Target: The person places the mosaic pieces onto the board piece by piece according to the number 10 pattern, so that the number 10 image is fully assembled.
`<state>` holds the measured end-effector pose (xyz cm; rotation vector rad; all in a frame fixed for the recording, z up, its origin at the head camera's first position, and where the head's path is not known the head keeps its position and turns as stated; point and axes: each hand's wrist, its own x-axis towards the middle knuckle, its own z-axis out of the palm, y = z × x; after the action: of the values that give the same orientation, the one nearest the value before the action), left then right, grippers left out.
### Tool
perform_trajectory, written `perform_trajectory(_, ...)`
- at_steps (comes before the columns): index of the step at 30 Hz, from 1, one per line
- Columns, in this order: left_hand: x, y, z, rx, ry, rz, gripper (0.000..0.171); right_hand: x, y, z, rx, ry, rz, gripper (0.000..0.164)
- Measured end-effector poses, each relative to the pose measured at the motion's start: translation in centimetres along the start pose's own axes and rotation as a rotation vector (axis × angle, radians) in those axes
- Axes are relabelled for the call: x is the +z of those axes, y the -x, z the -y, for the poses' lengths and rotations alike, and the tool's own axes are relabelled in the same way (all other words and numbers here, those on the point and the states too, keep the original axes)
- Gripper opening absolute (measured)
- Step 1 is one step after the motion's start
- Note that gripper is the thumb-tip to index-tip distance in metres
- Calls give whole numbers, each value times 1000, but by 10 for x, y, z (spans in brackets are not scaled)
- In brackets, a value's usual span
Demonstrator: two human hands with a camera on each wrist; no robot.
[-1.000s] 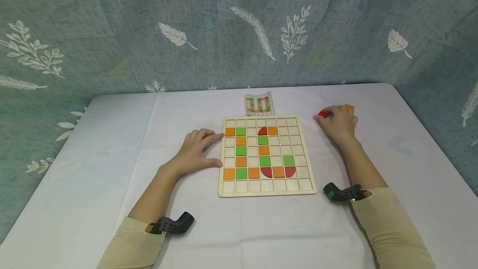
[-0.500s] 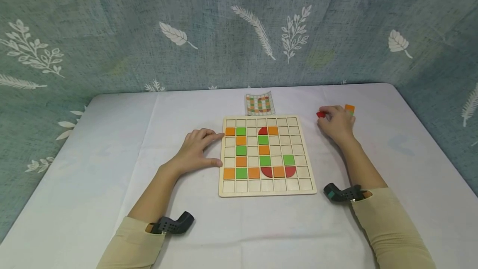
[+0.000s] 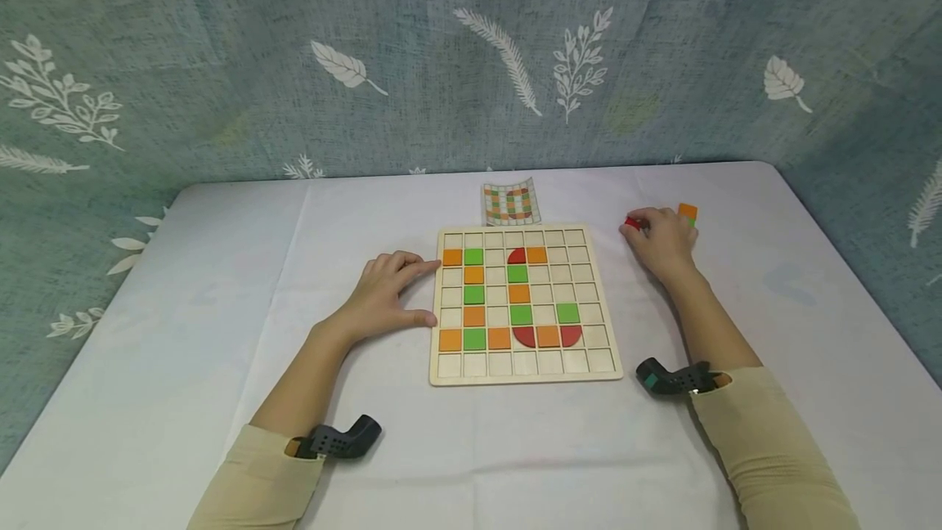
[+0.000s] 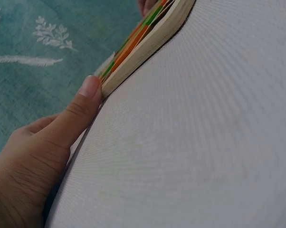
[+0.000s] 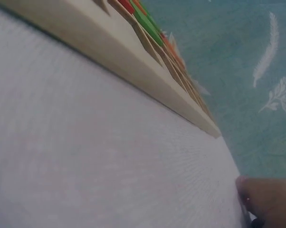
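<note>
In the head view a wooden grid board (image 3: 526,364) lies on the table, with orange and green square tiles and red rounded ones in some cells. My left hand (image 3: 381,294) rests beside it, thumb and forefinger spread and touching its left edge. The left wrist view shows that thumb (image 4: 89,88) against the board's side. Off to the board's right, my right hand (image 3: 662,244) pinches a red tile (image 3: 633,222) between thumb and fingers, low over the cloth. Its full shape is hidden by the fingers. The right wrist view catches only part of this hand (image 5: 271,202).
Just behind the board lies a small pattern card (image 3: 511,202) printed with a coloured grid. An orange tile (image 3: 688,210) shows beyond the right hand, with a bit of green by it. A leaf-printed cloth (image 3: 412,64) hangs behind the white-covered table (image 3: 471,448).
My right hand shifts slightly right, then a little back left, still pinching the red tile. More of the orange and green beyond it shows. The left hand and the board stay put.
</note>
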<state>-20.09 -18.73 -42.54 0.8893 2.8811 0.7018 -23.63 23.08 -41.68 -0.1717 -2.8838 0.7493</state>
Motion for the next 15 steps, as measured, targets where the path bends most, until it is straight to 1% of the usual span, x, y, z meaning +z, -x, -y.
perform_trajectory(2, 0, 0, 0, -1, 0, 0, 90, 1, 0, 1, -22, 1, 16, 37)
perform_trajectory(8, 0, 0, 0, -3, 4, -2, 90, 3, 4, 7, -104, -60, 62, 37)
perform_trajectory(15, 0, 0, 1, -5, 6, 2, 89, 5, 8, 18, -163, -121, 74, 35)
